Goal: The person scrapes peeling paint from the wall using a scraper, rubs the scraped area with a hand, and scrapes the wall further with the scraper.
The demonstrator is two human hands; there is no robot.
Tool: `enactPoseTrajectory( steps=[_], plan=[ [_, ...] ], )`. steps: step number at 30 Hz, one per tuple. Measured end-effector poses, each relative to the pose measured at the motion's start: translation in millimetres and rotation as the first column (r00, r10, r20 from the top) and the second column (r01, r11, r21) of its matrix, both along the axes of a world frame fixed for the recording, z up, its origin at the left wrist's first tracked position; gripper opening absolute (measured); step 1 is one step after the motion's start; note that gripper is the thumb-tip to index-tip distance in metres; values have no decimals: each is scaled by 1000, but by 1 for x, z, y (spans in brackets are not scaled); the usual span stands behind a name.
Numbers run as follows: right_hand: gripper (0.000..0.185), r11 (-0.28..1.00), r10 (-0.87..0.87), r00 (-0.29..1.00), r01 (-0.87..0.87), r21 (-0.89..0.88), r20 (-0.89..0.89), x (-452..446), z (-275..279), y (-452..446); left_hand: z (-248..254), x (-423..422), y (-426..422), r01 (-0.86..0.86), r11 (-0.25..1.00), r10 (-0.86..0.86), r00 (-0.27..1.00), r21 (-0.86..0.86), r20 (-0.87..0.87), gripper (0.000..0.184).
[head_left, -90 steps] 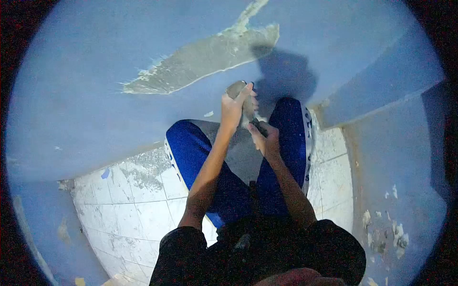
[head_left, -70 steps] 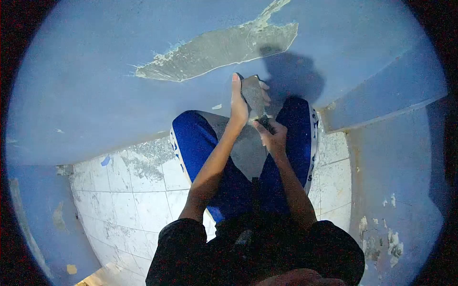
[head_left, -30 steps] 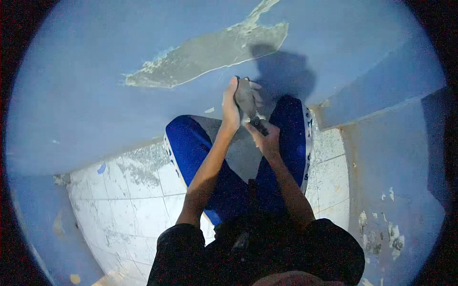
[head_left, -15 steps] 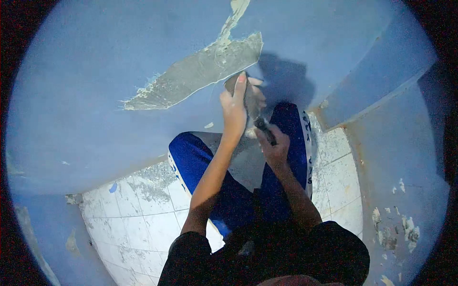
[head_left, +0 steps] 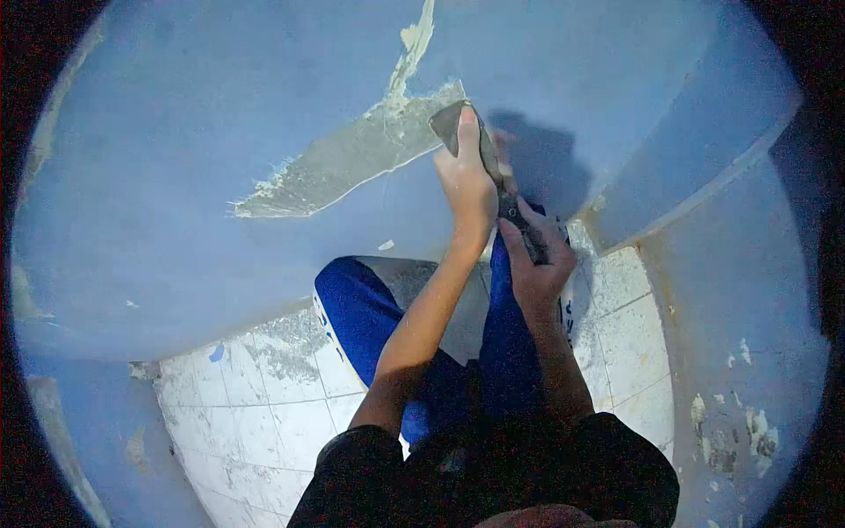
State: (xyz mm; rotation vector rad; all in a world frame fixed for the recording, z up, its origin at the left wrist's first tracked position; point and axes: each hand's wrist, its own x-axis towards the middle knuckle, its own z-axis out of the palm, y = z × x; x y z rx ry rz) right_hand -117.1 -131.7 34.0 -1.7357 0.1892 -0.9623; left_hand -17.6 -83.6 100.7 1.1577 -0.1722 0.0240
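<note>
Both hands are closed on a scraper with a flat grey blade and a dark handle. My left hand grips the blade part, its thumb lying along the face and its other fingers mostly hidden behind. Around the handle, lower right, is my right hand. The blade's upper corner overlaps the right part of a bare grey patch on the blue wall; whether it touches the surface I cannot tell. Ragged pale edges of peeled paint border the patch.
A pale stripped streak runs up from the patch. My bent legs in blue trousers are close beneath the hands. White floor tiles with grey smudges lie below. At right, the wall has a ledge and flaked spots.
Both hands and the scraper have moved right. The scraper has turned so its blade face shows more and its corner overlaps the grey patch. The view has shifted slightly.
</note>
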Motion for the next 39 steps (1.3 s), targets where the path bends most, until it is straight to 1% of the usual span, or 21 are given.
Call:
enactPoseTrajectory(
  steps=[1,3,5,6,7,9,10,12,14,15,16,17,19,22,25,28,31,34,37,38,39],
  plan=[
    [33,1000,-5,1000,5,-7,6,-1,2,-1,2,-1,-2,-3,1000,3,1000,-14,-9,52],
    [33,1000,-6,1000,7,5,-19,-3,-12,-1,-7,-9,-2,-33,999,33,999,-13,-41,52],
    [32,999,-26,999,27,-35,48,10,-11,-4,-11,0,-6,-82,997,82,997,-13,-6,52],
    [32,997,-35,995,42,-69,91,14,-10,-5,-10,7,-6,-100,995,100,993,-5,58,51],
    [31,994,-43,992,55,-97,119,16,-8,-4,4,7,-5,-82,996,84,995,-25,55,51],
    [30,997,19,999,-17,75,-30,10,11,-4,21,5,-4,-42,998,43,999,-45,15,51],
    [30,986,61,993,-44,163,-101,7,18,-4,14,2,-5,-94,994,94,995,-47,-18,51],
    [29,989,58,996,-48,138,-68,2,3,0,3,2,-10,-201,978,198,979,-63,-51,51],
    [29,995,35,999,-33,95,-16,7,-13,1,-22,6,-4,-134,991,134,991,20,18,49],
    [29,997,23,1000,-23,73,-7,9,-17,2,-20,4,-2,-106,992,103,994,63,44,49],
    [29,998,9,1000,-9,59,-11,7,-21,3,-21,5,0,-54,997,55,998,62,-15,52],
    [29,998,20,1000,-19,60,-16,4,-24,2,-23,6,-1,-80,994,80,997,68,3,52],
    [30,997,46,998,-43,60,-39,0,-11,-3,-25,8,-5,-135,988,133,991,80,26,53],
    [31,995,44,998,-41,86,-33,1,-20,-6,-17,-3,-5,-62,998,65,993,28,-100,54],
    [32,1000,21,998,-21,-8,-64,-2,-15,-4,-14,-5,0,-52,999,51,996,-12,-74,54],
    [31,999,32,998,-33,6,54,8,-20,-2,-6,-2,-2,-151,987,152,988,-48,20,53],
    [31,1000,-14,1000,14,8,1,7,-14,4,-7,-3,4,-79,995,80,997,64,-14,49],
    [30,995,-45,992,56,-88,121,17,-4,-2,9,6,-9,-169,980,170,985,-102,3,48],
    [30,991,28,999,-23,131,-40,10,8,-3,12,4,-2,-114,993,106,980,39,168,42],
    [29,996,19,998,-14,90,-52,8,6,-3,-7,16,-4,-154,987,148,980,35,136,41],
    [29,999,8,998,-5,50,-65,3,4,-1,-9,9,-2,-116,993,114,991,37,66,41]
  ],
)
